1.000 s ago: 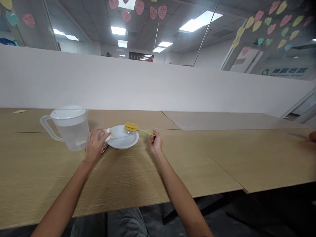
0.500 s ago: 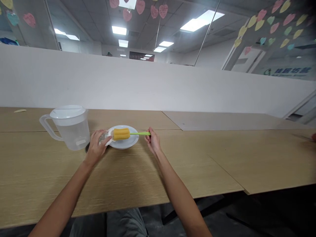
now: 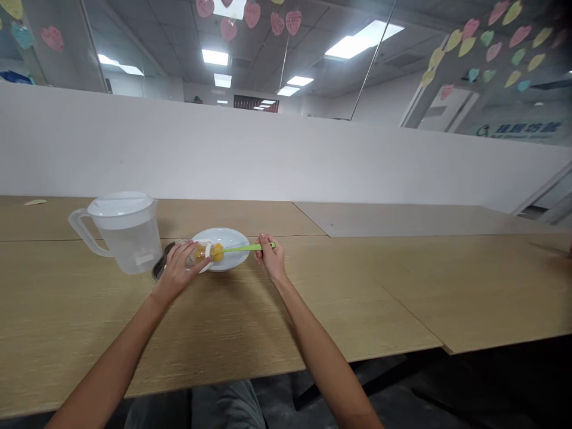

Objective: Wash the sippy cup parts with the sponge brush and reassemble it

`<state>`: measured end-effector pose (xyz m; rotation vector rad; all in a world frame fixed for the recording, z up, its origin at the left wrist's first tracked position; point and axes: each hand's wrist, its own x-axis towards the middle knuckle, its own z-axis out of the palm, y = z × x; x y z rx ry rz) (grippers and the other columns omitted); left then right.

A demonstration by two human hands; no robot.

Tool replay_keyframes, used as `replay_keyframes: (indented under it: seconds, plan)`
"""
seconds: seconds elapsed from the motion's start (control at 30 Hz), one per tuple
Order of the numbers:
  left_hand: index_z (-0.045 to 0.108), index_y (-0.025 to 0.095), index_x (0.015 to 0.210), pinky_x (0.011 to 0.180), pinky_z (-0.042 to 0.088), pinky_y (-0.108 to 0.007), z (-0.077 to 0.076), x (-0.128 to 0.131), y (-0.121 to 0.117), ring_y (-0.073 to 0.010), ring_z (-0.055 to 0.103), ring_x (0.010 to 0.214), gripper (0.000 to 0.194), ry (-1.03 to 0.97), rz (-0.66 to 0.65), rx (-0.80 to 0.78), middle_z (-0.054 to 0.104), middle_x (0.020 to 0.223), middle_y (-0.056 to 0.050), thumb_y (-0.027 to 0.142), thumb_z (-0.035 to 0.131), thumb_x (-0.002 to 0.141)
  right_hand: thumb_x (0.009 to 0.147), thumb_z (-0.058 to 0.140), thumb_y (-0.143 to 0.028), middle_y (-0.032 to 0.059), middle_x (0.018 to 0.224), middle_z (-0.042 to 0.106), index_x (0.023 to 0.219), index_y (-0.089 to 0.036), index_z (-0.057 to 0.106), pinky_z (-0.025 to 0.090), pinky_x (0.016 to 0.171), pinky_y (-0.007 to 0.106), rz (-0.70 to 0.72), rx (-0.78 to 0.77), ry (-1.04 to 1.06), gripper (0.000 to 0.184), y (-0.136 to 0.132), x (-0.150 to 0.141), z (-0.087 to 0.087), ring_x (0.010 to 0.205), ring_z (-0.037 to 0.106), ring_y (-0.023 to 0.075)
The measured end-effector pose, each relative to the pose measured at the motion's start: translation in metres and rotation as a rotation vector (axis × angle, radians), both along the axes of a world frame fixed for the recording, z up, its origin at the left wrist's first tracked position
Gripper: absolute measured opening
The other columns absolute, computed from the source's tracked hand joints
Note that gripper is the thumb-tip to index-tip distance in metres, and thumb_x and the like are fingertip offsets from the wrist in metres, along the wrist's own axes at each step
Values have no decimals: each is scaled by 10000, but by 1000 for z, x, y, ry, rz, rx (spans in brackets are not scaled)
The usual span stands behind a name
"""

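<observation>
My left hand [image 3: 177,269] is closed round a clear bottle [image 3: 199,252] with a white rim, lying on its side with its mouth facing right. A sponge bottle brush [image 3: 243,248] has its yellow head mostly inside that mouth; a bit of sponge still shows at the rim. The brush's thin green handle is pinched in the fingers of my right hand [image 3: 271,260]. Beneath the bottle and brush is a white plate [image 3: 227,232], partly covered by them. A dark metal dish [image 3: 157,271] sticks out behind my left hand, mostly hidden.
Left of my hands stands a clear plastic pitcher [image 3: 129,241] with a white lid and some liquid. A flat pale piece [image 3: 35,202] lies at the table's far left. A white partition [image 3: 277,158] borders the wooden table [image 3: 339,298]. Someone's hand shows faintly at the right edge.
The brush has moved left from above the plate, and its yellow head has gone into the bottle's mouth. My right hand has shifted left with the handle; my left hand keeps hold of the bottle.
</observation>
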<state>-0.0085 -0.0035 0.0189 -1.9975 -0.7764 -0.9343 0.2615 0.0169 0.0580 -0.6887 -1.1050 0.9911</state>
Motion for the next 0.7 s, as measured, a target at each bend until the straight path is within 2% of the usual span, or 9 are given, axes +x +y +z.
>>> replay_keyframes:
  seconds: [0.13, 0.27, 0.47, 0.7]
  plan:
    - [511, 369, 1294, 1045, 385, -499, 2, 5, -3, -263, 426, 1325, 527, -37, -20, 42, 474, 1376, -128, 76, 561, 859, 693, 662, -614, -86, 393, 441, 676, -189, 565, 289, 324, 185, 78, -15, -5, 437, -7, -14, -3, 319, 377, 59]
    - [500, 390, 1304, 1049, 400, -479, 8, 16, -9, -257, 440, 1322, 570, 35, -43, 20, 486, 1388, -102, 67, 585, 842, 691, 656, -619, -78, 389, 465, 694, -179, 596, 291, 317, 188, 156, -80, -45, 444, -6, -20, -9, 305, 357, 54]
    - [471, 388, 1341, 1064, 395, -477, 12, 17, -6, -266, 401, 1354, 596, 30, 53, 33, 476, 1421, -101, 77, 585, 845, 706, 661, -588, -89, 343, 407, 647, -181, 574, 263, 312, 183, 41, -186, 138, 420, 8, -6, -8, 301, 263, 42]
    - [493, 382, 1337, 1095, 347, -493, 3, 5, 3, -259, 423, 1340, 506, -76, 76, -84, 474, 1430, -100, 137, 531, 896, 756, 648, -512, -113, 357, 358, 653, -193, 513, 233, 333, 170, -99, -295, 264, 361, 24, 14, -13, 312, 248, 36]
